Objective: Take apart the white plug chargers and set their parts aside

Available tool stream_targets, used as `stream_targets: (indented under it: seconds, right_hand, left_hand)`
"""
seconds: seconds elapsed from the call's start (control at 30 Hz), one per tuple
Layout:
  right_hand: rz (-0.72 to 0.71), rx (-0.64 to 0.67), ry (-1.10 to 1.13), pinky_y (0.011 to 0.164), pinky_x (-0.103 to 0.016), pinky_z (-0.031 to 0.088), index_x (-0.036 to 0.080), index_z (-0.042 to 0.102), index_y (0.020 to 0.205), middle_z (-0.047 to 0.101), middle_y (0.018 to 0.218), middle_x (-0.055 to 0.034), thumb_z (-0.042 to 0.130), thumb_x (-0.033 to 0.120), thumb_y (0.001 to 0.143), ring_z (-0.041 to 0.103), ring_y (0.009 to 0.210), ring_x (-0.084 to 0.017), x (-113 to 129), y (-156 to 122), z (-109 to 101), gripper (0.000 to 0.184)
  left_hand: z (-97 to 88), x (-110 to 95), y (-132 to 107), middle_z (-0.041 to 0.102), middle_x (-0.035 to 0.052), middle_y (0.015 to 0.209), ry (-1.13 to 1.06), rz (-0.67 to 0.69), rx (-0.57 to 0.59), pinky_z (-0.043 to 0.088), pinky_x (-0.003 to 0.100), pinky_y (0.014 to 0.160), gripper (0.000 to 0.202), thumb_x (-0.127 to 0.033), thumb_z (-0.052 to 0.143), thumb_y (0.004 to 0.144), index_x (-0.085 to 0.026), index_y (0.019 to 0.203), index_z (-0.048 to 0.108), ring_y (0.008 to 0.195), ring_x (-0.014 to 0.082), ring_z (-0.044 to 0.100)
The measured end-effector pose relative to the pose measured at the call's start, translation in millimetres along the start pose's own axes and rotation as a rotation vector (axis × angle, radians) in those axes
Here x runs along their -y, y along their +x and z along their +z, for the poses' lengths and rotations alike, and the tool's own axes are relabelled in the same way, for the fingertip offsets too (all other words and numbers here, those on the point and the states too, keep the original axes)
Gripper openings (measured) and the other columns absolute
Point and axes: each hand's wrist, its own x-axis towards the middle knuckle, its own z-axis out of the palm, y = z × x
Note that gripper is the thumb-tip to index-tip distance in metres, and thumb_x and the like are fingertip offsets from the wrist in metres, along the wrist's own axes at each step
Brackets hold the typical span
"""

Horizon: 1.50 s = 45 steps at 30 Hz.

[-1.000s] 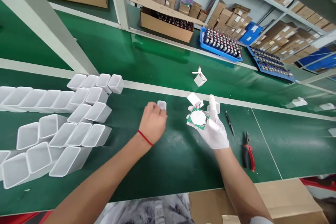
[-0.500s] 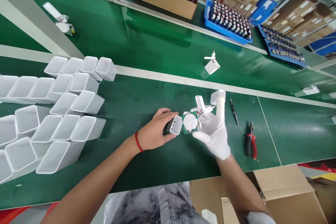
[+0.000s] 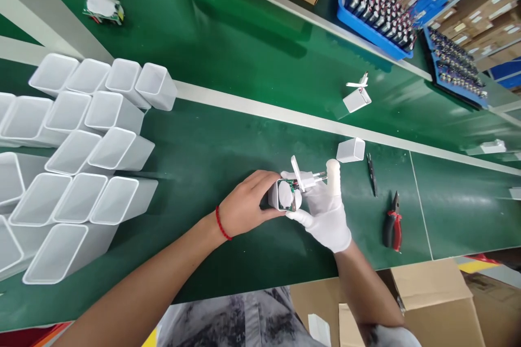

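Observation:
My left hand, bare with a red cord at the wrist, is closed around a small white plastic housing, its mouth turned to the right. A green circuit board with a round white pad sits partly inside that mouth. My right hand, in a white glove, grips the board at its outer end, its index finger raised. A white plug with two metal pins and a flat white piece stick out beside the board, over the gloved palm.
Rows of open white housings stand at the left. Right of my hands lie another housing, black tweezers and red-black pliers. Blue trays of parts sit on the back shelf; a cardboard box is below the bench edge.
The circuit board has gone from beside the housing's mouth to partly inside it. Both hands have come closer together, and the camera view has shifted.

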Motion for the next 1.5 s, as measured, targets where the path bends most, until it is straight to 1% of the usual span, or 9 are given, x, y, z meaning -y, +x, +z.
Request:
stream_targets:
  seconds: [0.3,0.47,0.63,0.7,0.9,1.13,1.23,1.4,1.5]
  right_hand:
    - [-0.001,0.058,-0.176,0.106,-0.047,0.043,0.045,-0.007,0.149,0.056,0.13,-0.0027,0.065,0.023,0.086,0.055,0.121,-0.019,-3,-4,-2,0.098]
    - [-0.015,0.098,-0.42,0.102,-0.05,0.047,0.037,-0.007,0.151,0.048,0.141,-0.0094,0.067,0.031,0.086,0.053,0.124,-0.026,4,-8,-8,0.098]
    - [-0.22,-0.135,-0.902,0.078,-0.046,0.058,0.038,0.031,0.147,0.06,0.117,-0.0105,0.07,0.023,0.082,0.064,0.098,-0.029,18,-26,-6,0.078]
    - [-0.246,-0.095,-1.012,0.073,-0.044,0.059,0.034,0.038,0.144,0.063,0.109,-0.0114,0.064,0.021,0.085,0.065,0.095,-0.029,17,-30,4,0.065]
    - [-0.265,-0.11,-1.025,0.088,-0.046,0.058,0.029,0.025,0.15,0.062,0.122,-0.0139,0.058,0.019,0.089,0.061,0.114,-0.03,-3,-17,32,0.07]
    - [-0.33,-0.15,-1.118,0.094,-0.046,0.056,0.027,0.02,0.152,0.06,0.128,-0.0149,0.057,0.012,0.089,0.058,0.12,-0.029,-19,-11,33,0.075]
    - [-0.379,-0.128,-1.062,0.097,-0.046,0.054,0.028,0.021,0.152,0.056,0.135,-0.0142,0.056,0.01,0.089,0.057,0.122,-0.028,-27,-9,28,0.074]
    - [-0.342,-0.174,-1.034,0.094,-0.046,0.056,0.035,0.026,0.149,0.06,0.13,-0.0099,0.057,0.013,0.089,0.06,0.116,-0.028,-29,-7,28,0.071]
    - [-0.236,-0.228,-1.061,0.089,-0.042,0.058,0.033,0.031,0.148,0.057,0.13,-0.0116,0.056,0.017,0.089,0.063,0.11,-0.027,-29,-7,32,0.066]
  left_hand:
    - [0.6,3,-1,0.062,0.0082,0.118,0.004,-0.005,0.021,0.049,0.038,0.098,0.045,-0.019,0.067,0.079,-0.021,0.12,0.048,0.112,0.0239,0.058]
    - [0.8,4,-1,0.062,0.0077,0.116,0.018,0.006,0.013,0.048,0.037,0.1,0.047,-0.019,0.069,0.079,-0.02,0.121,0.048,0.113,0.0237,0.057]
    - [5.7,2,-1,0.063,0.0096,0.112,0.059,0.039,-0.042,0.05,0.039,0.095,0.05,-0.032,0.072,0.08,-0.02,0.121,0.047,0.106,0.025,0.059]
    - [9.9,2,-2,0.062,0.0113,0.111,0.106,0.048,-0.072,0.051,0.041,0.093,0.047,-0.03,0.07,0.082,-0.018,0.121,0.046,0.104,0.0261,0.06]
    - [16.5,-1,-4,0.062,0.0125,0.112,0.191,0.06,-0.141,0.052,0.043,0.093,0.041,-0.013,0.058,0.083,-0.018,0.122,0.045,0.104,0.0272,0.061]
    - [13.8,-2,-5,0.063,0.0119,0.109,0.194,0.022,-0.12,0.053,0.043,0.091,0.041,-0.005,0.054,0.081,-0.017,0.12,0.046,0.103,0.0272,0.06]
    - [11.0,0,-5,0.059,0.0128,0.121,0.167,0.033,-0.12,0.049,0.045,0.1,0.045,-0.008,0.055,0.083,-0.017,0.126,0.044,0.117,0.028,0.054]
    - [6.5,1,-6,0.03,0.0169,0.153,0.077,0.077,-0.099,0.038,0.047,0.113,0.071,-0.01,0.053,0.082,-0.014,0.145,0.022,0.141,0.0286,0.032]
    - [5.1,2,-7,0.035,0.015,0.151,0.018,0.103,-0.081,0.038,0.047,0.113,0.074,-0.007,0.049,0.081,-0.018,0.148,0.018,0.14,0.0267,0.035]
